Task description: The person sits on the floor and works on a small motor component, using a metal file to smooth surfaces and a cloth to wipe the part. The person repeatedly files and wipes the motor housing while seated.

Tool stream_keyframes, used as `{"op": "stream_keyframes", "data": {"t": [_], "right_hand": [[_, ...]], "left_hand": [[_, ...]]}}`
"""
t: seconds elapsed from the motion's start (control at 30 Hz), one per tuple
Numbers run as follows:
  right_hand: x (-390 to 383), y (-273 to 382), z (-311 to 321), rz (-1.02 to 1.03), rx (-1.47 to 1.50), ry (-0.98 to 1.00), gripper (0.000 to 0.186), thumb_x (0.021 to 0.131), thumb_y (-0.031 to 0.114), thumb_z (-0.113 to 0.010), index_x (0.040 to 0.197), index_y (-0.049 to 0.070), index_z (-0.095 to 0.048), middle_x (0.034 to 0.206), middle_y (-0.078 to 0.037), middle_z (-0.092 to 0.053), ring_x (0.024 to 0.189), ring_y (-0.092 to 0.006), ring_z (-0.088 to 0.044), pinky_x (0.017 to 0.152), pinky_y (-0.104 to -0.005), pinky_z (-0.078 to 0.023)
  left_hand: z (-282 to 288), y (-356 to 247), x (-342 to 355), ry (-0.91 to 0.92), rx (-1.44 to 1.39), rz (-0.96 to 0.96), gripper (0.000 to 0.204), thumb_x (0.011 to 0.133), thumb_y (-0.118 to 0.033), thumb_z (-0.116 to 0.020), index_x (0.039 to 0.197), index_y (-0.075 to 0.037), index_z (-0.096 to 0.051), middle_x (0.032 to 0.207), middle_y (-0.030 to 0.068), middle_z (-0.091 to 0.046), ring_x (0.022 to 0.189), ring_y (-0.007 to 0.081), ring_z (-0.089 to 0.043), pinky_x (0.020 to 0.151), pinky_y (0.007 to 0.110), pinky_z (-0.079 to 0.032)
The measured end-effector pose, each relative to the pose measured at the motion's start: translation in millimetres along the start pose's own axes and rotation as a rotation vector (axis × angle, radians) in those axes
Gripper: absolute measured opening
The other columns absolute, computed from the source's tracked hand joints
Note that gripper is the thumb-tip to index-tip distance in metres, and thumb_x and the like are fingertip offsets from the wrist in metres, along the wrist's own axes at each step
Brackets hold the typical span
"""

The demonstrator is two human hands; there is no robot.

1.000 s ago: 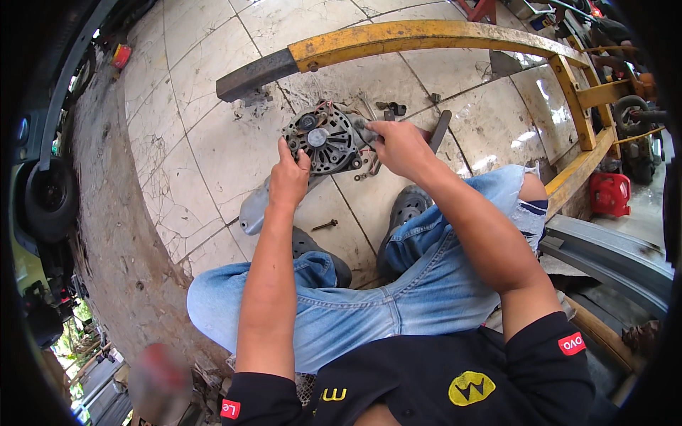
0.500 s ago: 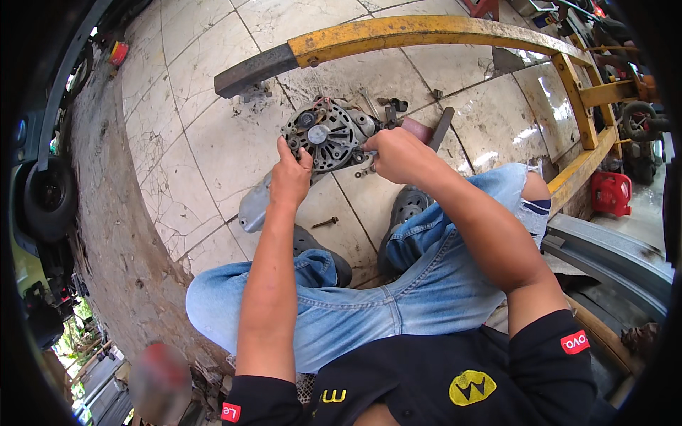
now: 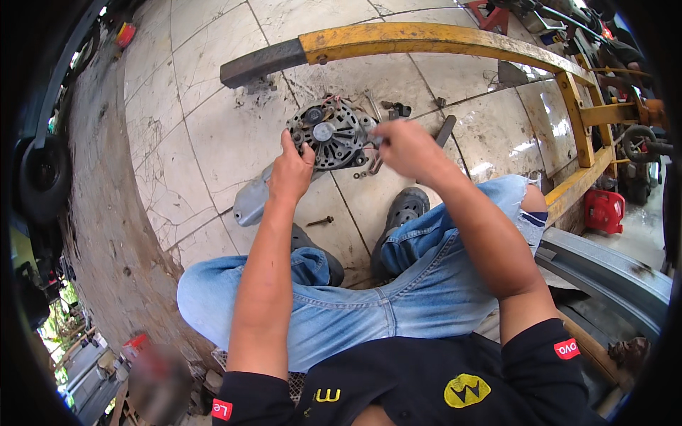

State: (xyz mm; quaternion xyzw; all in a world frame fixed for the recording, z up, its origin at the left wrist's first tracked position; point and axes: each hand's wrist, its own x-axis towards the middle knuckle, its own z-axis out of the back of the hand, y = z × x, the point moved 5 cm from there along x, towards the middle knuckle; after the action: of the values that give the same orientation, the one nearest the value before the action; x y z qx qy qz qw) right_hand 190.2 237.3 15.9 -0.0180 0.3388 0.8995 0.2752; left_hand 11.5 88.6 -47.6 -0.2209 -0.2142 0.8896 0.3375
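Dull grey metal alternator [image 3: 332, 133], glossy cracked floor tiles [image 3: 213, 121], chipped yellow painted steel frame [image 3: 426, 37], faded denim jeans [image 3: 369, 305]

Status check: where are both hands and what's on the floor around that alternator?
Left hand grips alternator at its left edge. Right hand pinches at its right side; held item unclear. Loose bolts and grey cover beside it.

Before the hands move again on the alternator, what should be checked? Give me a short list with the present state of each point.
1. Left hand grips the alternator at its edge: ok.
2. Right hand is at the alternator's right side: ok; what its fingers pinch: cannot tell.
3. Alternator lifted off the tiled floor: cannot tell.
4. Loose bolt lies clear of the shoes: ok.
5. Small parts beyond the alternator are scattered, not gathered: not ok.
6. Yellow frame is apart from both hands: ok.
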Motion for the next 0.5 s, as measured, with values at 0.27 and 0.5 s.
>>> {"op": "stream_keyframes", "data": {"t": [0.27, 0.5], "right_hand": [[-14.2, 18.3, -4.4, 0.052, 0.06, -0.069, 0.028, 0.082, 0.003, -0.059, 0.106, 0.002, -0.073, 0.087, -0.026, -0.068, 0.081, -0.0417, -0.068, 0.078, -0.0447, -0.053], [-32.1, 33.0, -32.2, 0.032, 0.067, 0.026, 0.034, 0.083, 0.003, -0.057, 0.114, 0.003, -0.07, 0.09, -0.026, -0.068, 0.088, -0.0416, -0.067, 0.08, -0.0458, -0.054]], "left_hand": [[5.3, -4.0, -0.1, 0.035, -0.031, 0.035, 0.066, 0.098, -0.04, -0.045, 0.147, 0.001, -0.028, 0.089, 0.0343, -0.066, 0.087, 0.0528, -0.064, 0.078, 0.056, -0.05], [2.2, -4.8, -0.3, 0.06, -0.074, 0.06, 0.067, 0.098, -0.04, -0.045, 0.147, 0.0, -0.026, 0.093, 0.0351, -0.066, 0.092, 0.0519, -0.064, 0.082, 0.055, -0.05]]}}
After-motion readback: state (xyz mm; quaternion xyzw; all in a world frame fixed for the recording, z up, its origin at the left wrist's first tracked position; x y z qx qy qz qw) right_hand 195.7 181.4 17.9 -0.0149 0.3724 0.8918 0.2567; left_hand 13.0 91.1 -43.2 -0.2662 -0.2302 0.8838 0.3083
